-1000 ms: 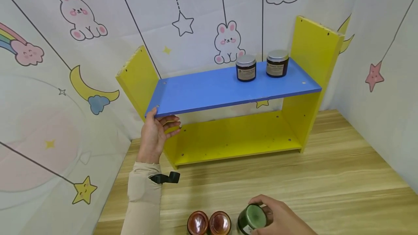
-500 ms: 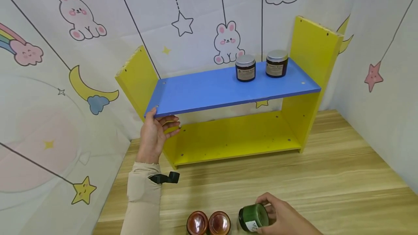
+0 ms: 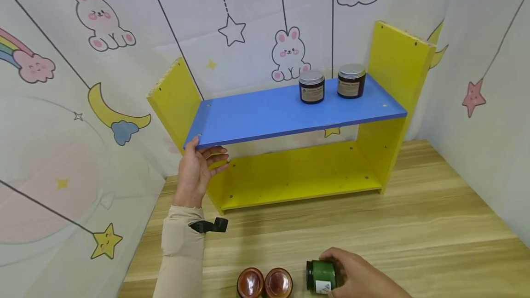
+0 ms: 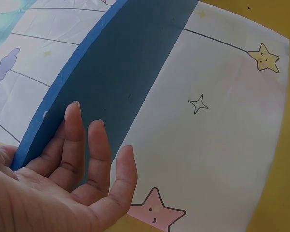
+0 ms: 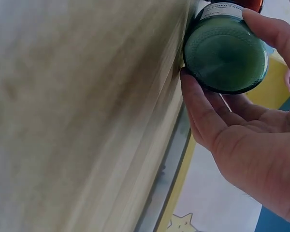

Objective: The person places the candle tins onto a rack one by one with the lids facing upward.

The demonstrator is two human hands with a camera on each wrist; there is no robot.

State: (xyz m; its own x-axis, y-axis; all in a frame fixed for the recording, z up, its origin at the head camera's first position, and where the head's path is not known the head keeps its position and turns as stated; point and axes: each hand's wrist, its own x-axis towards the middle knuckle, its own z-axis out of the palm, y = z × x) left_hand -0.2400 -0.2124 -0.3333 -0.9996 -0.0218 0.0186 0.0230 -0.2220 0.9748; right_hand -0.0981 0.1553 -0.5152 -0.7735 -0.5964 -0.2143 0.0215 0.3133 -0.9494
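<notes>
My right hand [image 3: 358,272] holds a green glass candle jar [image 3: 322,271] low over the wooden tabletop at the front. The jar lies on its side, white label facing me, and its round glass base fills the grip in the right wrist view. "Candle" lettering shows partly on the label [image 5: 222,10]. At the left front corner of the blue shelf board [image 3: 256,114], my left hand [image 3: 194,174] pinches the edge, thumb on top and fingers underneath. From the left wrist view, those fingers [image 4: 99,145] are loosely bent below the board.
Two reddish-brown jars [image 3: 250,283] stand side by side left of the green one. Two dark jars with silver lids [image 3: 312,87] sit on the blue board's right half. Yellow side panels [image 3: 399,63] rise at both ends above a yellow bottom board [image 3: 298,174].
My right hand has tipped the green jar from a tilted pose onto its side, turning its label into view. My left hand has stayed on the board's corner.
</notes>
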